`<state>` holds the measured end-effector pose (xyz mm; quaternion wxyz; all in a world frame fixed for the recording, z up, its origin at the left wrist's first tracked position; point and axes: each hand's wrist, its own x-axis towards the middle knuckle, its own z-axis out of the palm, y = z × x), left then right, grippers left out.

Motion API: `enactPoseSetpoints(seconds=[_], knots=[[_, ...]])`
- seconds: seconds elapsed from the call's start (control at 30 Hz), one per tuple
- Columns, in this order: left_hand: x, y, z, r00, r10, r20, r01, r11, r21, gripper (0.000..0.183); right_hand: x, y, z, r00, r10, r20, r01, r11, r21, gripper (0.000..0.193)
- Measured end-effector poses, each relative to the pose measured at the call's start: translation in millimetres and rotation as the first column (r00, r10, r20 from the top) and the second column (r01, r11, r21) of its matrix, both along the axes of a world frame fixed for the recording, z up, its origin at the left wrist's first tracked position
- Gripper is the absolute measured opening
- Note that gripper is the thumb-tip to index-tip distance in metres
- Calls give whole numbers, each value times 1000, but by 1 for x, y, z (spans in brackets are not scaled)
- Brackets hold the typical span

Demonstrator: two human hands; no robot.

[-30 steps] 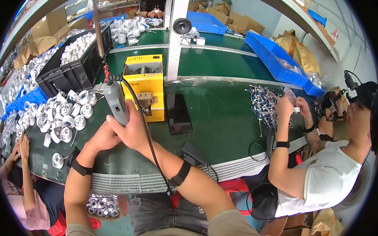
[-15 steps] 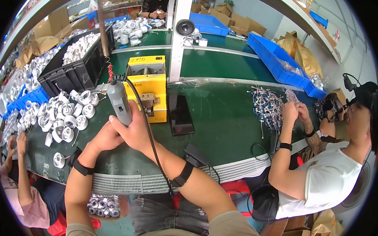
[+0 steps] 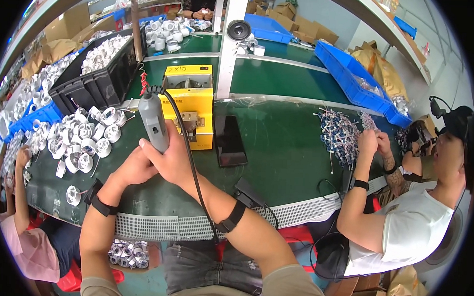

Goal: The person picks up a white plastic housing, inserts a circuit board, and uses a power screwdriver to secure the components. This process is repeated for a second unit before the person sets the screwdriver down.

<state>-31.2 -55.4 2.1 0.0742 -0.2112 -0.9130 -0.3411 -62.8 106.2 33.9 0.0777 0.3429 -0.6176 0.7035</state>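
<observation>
My right hand (image 3: 175,159) is wrapped round a grey electric screwdriver (image 3: 153,123), held roughly upright with its cable end up. A black cable (image 3: 190,167) runs from its top down across my right forearm. My left hand (image 3: 134,168) is closed just below and touching my right hand. Its fingertips and whatever they may hold are hidden, as is the screwdriver's tip. Left of my hands lies a pile of round white plastic housings (image 3: 86,142), some with wires. One single housing (image 3: 73,195) lies nearer the table edge.
Beyond my hands stands a yellow machine (image 3: 201,105), with a black phone (image 3: 231,142) beside it. A black crate (image 3: 101,83) of white parts is at back left. Wired parts (image 3: 339,136) lie near a co-worker (image 3: 396,221) at right. Another worker (image 3: 32,245) sits at left.
My hands and the screwdriver sit slightly farther right in the picture, with the grip unchanged. The left worker's hand has risen toward the parts; the view has shifted slightly.
</observation>
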Motion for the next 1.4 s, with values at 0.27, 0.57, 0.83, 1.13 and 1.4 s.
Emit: enactPoseSetpoints(seconds=[0.27, 0.57, 0.83, 1.13, 1.4], knots=[[0, 4, 4, 1000, 4, -10, -3, 999, 39, 41, -2, -1, -6, 1000, -10, 1, 10, 1000, -14, 37], [2, 4, 2, 1000, 12, -1, -12, 999, 46, 40, 0, 0, -1, 1000, 14, 7, -14, 1000, 8, 32], [-2, -1, -5, 999, -2, -33, 3, 1000, 25, 41, 0, -1, -1, 1000, 14, 9, -14, 1000, -17, 30], [0, 2, 2, 999, 10, 42, -11, 1000, 21, 42, -1, 0, -1, 1000, -13, -13, 13, 1000, 15, 32], [1, 0, 0, 998, 48, 49, -47, 999, -20, 44, 0, 0, -1, 999, 7, 32, -8, 999, 32, 35]])
